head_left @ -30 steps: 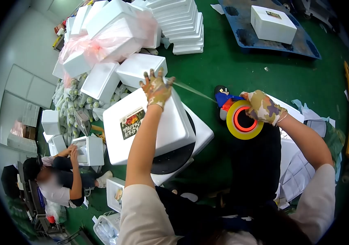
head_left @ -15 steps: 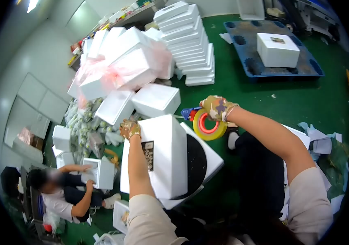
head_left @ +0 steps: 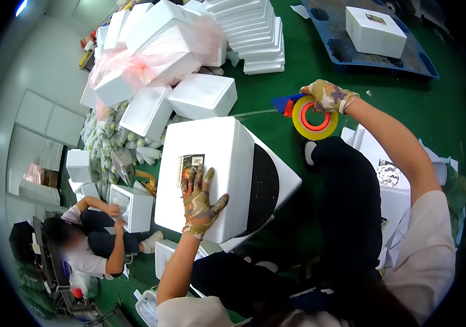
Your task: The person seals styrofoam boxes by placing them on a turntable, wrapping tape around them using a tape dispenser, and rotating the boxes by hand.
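Observation:
A white foam box (head_left: pixel 216 147) with a picture label (head_left: pixel 190 166) on its top rests on a round black surface (head_left: pixel 264 188). Gloved in camouflage, my left hand (head_left: pixel 202 207) lies spread on the box top, just below the label. My right hand (head_left: pixel 328 96), in a matching glove, grips a blue and red tape dispenser (head_left: pixel 287 104) to the right of the box. Its yellow tape roll (head_left: pixel 314 119) has an orange-red core. A thin clear strip of tape (head_left: pixel 256 113) stretches between the dispenser and the box's far side.
White foam boxes (head_left: pixel 203 96), pink plastic and wrapped produce (head_left: pixel 104 133) lie heaped beyond. Stacked lids (head_left: pixel 263 38) stand behind. A blue pallet (head_left: pixel 334 41) holds another box (head_left: pixel 374 32). At left, a seated co-worker (head_left: pixel 88 240) handles an open box (head_left: pixel 137 207). Foam boxes stand at my right.
My left hand has moved from the box's far edge onto its top, fingers spread. My right hand and the dispenser first swung toward the box, then away right, with tape stretched out. The view has shifted.

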`<state>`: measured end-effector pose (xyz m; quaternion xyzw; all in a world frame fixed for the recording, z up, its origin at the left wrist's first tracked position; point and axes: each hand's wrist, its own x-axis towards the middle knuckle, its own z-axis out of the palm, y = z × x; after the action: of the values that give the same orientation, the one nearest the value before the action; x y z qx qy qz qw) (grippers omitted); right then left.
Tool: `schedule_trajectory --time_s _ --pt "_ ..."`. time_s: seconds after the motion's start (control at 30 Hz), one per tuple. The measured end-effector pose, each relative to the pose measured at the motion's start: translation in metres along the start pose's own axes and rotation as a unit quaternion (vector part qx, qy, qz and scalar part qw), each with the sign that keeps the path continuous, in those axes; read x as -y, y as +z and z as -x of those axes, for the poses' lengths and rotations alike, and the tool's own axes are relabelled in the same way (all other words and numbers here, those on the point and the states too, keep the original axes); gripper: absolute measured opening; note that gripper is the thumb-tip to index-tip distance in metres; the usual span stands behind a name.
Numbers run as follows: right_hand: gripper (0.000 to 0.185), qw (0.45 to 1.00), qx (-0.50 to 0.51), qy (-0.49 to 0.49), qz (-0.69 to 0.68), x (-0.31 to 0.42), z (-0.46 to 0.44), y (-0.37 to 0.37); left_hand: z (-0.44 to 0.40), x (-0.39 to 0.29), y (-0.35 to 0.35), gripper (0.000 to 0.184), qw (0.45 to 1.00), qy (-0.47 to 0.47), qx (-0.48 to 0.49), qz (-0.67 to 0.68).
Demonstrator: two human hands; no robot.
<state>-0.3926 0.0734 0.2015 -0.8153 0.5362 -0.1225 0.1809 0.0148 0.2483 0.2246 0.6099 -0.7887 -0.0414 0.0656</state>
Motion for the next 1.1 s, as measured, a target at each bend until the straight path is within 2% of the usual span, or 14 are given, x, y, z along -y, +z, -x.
schedule_trajectory --time_s 0.13,0.17,0.2,0.27,0.3,0.43,0.53,0.6,0.67,0.73,0.8,0.87,0.93,1.1 --pt "0.054 0.998 0.038 0.049 -0.002 0.006 0.008 -0.031 0.004 0.002 0.002 0.074 1.000 0.007 -0.014 -0.014" --pt "0.056 0.998 -0.044 -0.040 0.013 -0.020 -0.005 -0.025 0.005 0.002 0.001 0.074 1.000 0.006 -0.009 -0.020" --pt "0.056 0.998 -0.059 -0.010 -0.008 -0.023 -0.013 -0.039 0.004 0.002 0.001 0.074 1.000 0.008 -0.005 -0.026" --pt "0.056 0.994 -0.047 -0.064 0.070 -0.040 -0.038 -0.057 0.004 0.010 0.005 0.077 0.999 0.019 -0.002 -0.040" --pt "0.054 0.997 -0.011 -0.038 0.070 -0.025 -0.032 -0.071 0.004 0.011 0.005 0.077 0.999 0.017 0.001 -0.037" --pt "0.050 0.996 -0.038 -0.076 0.037 -0.021 -0.017 -0.060 0.003 0.009 0.004 0.077 0.999 0.012 0.000 -0.031" --pt "0.047 1.000 0.009 -0.006 0.012 -0.009 0.020 -0.047 0.003 0.009 0.003 0.077 1.000 0.015 -0.003 -0.024" --pt "0.047 0.998 -0.024 -0.055 0.023 -0.007 0.045 -0.030 0.002 0.008 0.003 0.076 1.000 0.011 0.000 -0.027" --pt "0.048 0.998 -0.016 -0.054 -0.024 0.002 0.076 -0.007 0.002 0.003 0.002 0.076 0.999 0.002 -0.013 -0.035" --pt "0.044 0.997 0.061 0.045 -0.027 0.058 0.110 -0.011 0.002 -0.002 0.004 0.075 0.999 -0.014 -0.012 -0.028" --pt "0.038 0.999 -0.025 -0.017 -0.037 0.072 0.139 0.024 0.003 -0.008 0.012 0.073 0.996 -0.035 -0.063 -0.047" --pt "0.028 0.998 -0.040 0.001 -0.049 0.097 0.153 0.040 -0.001 -0.013 0.024 0.072 0.992 -0.053 -0.098 -0.053" --pt "0.026 0.996 -0.039 0.005 -0.079 0.103 0.165 0.060 -0.009 -0.021 0.028 0.072 0.988 -0.093 -0.110 -0.064" --pt "0.029 0.996 0.010 -0.002 -0.094 0.130 0.216 0.043 -0.022 -0.031 0.042 0.073 0.973 -0.186 -0.108 -0.078"
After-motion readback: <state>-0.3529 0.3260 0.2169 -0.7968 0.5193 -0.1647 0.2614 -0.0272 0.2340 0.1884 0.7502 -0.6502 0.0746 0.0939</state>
